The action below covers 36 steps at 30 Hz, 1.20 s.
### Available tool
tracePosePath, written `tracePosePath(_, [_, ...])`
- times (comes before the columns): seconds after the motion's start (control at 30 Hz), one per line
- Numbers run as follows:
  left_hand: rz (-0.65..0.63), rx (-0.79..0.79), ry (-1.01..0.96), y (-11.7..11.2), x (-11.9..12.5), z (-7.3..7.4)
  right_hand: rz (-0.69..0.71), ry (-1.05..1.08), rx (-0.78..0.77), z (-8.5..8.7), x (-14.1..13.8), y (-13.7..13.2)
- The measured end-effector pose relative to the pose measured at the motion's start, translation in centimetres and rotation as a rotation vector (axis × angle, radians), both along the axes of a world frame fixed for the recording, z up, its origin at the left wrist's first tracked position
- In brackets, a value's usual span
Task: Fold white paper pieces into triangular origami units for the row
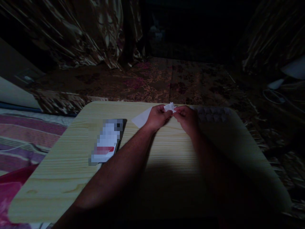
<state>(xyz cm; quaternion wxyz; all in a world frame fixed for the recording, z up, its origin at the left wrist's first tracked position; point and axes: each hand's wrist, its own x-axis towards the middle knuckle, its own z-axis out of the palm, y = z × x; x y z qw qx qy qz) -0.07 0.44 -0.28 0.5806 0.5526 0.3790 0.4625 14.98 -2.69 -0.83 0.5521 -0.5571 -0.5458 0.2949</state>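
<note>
My left hand (157, 117) and my right hand (187, 117) meet near the far edge of a light wooden table (71, 171). Both pinch a small folded white paper shape (170, 107) between their fingertips. A flat white sheet of paper (142, 118) lies on the table just left of my left hand, partly under it. Both forearms stretch across the tabletop in dim light.
A phone with a lit, blurred screen (108, 140) lies on the table to the left. Striped bedding (26, 136) is at the left. A patterned carpet (154, 81) and shiny curtains (78, 35) lie beyond. White objects and a cable (276, 92) sit at the right.
</note>
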Motion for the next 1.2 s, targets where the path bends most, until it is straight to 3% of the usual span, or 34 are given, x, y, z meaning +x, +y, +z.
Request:
tracePosePath(0.33, [0.022,0.027,0.097,-0.2,0.1,0.1,-0.036,-0.070,-0.006,0.4,-0.2,-0.3])
tracePosePath(0.57, [0.011,0.025,0.145,-0.6,0.2,0.7,-0.139,-0.222,0.039,0.5,-0.4,-0.6])
tracePosePath(0.83, [0.043,-0.046,0.044,-0.4,0.3,0.8,-0.136,-0.515,0.347,-0.1,-0.3,-0.7])
tracePosePath(1.2, [0.023,-0.085,-0.038,-0.2,0.1,0.8,-0.065,-0.649,0.416,-0.3,-0.4,-1.2])
